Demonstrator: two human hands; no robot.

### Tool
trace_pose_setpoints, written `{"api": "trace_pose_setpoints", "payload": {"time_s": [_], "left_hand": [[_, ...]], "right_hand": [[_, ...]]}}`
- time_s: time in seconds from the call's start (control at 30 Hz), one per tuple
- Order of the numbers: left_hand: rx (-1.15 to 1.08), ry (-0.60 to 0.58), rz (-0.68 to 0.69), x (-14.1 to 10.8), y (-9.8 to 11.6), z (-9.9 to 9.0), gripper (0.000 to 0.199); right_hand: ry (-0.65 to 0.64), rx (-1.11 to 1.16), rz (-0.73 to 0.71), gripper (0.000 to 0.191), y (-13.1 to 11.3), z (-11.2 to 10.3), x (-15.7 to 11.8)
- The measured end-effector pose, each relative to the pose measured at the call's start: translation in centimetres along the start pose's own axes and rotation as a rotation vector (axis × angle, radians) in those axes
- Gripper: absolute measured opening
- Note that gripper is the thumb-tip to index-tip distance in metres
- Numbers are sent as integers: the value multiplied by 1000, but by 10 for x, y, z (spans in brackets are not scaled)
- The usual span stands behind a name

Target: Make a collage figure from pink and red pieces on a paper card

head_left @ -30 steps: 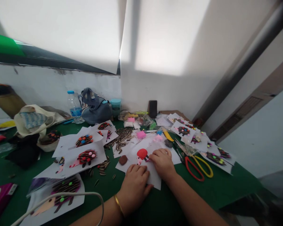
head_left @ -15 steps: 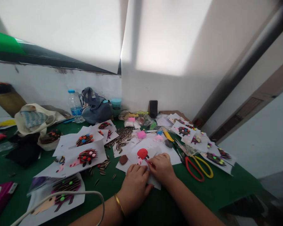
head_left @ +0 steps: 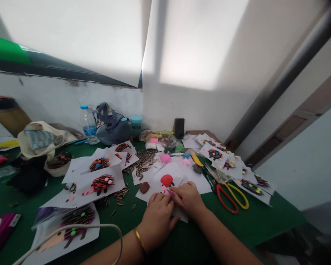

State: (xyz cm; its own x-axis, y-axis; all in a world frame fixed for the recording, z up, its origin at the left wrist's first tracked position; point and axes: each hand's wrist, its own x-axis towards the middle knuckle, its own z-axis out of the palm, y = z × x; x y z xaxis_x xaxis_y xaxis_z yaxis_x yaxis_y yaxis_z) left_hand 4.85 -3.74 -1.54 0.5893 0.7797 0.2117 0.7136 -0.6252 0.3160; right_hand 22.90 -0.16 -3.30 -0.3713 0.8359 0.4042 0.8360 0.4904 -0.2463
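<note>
My left hand [head_left: 160, 211], with a gold bangle at the wrist, lies with fingers stretched out on a white paper [head_left: 155, 182]. On that paper is a small hedgehog shape with a rounded red clay body [head_left: 167, 180], pink face and dark feet; my fingers partly cover its lower area. My right hand [head_left: 189, 198] is closed beside it, thumb and forefinger pinching a small magenta piece [head_left: 170, 192] whose kind I cannot make out. A lump of brown clay [head_left: 144, 187] sits left of the paper.
Sunflower seeds [head_left: 145, 162] are heaped behind the paper. Scissors [head_left: 227, 197] with red and yellow handles lie at the right. Finished seed hedgehog pictures [head_left: 82, 200] are spread on both sides. Pink clay [head_left: 165, 158] lies behind; a white cable [head_left: 79, 225] crosses the front left.
My right hand has shifted slightly, and the magenta piece now sits a little lower, nearer my left fingertips. The left hand stays in place.
</note>
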Motion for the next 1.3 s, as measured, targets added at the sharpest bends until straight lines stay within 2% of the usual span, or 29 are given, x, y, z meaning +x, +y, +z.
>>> {"api": "trace_pose_setpoints", "payload": {"time_s": [0.37, 0.57, 0.67, 0.9, 1.07, 1.3], "left_hand": [[4, -18, -5, 1, 1, -2, 44], [15, -22, 2, 1, 1, -4, 37], [16, -30, -3, 1, 2, -4, 37], [-12, -76, -36, 0, 6, -2, 56], [-7, -74, -26, 0, 6, -5, 54], [-4, -71, -24, 1, 6, -7, 46]], "right_hand": [[-72, 5, 47, 25, -2, 1, 4], [44, 26, 142, 23, 2, -5, 2], [58, -6, 184, 19, 1, -7, 2], [-48, -121, 168, 15, -11, -4, 5], [-132, -215, 194, 15, -16, -7, 13], [-177, -241, 202, 18, -23, -9, 18]]}}
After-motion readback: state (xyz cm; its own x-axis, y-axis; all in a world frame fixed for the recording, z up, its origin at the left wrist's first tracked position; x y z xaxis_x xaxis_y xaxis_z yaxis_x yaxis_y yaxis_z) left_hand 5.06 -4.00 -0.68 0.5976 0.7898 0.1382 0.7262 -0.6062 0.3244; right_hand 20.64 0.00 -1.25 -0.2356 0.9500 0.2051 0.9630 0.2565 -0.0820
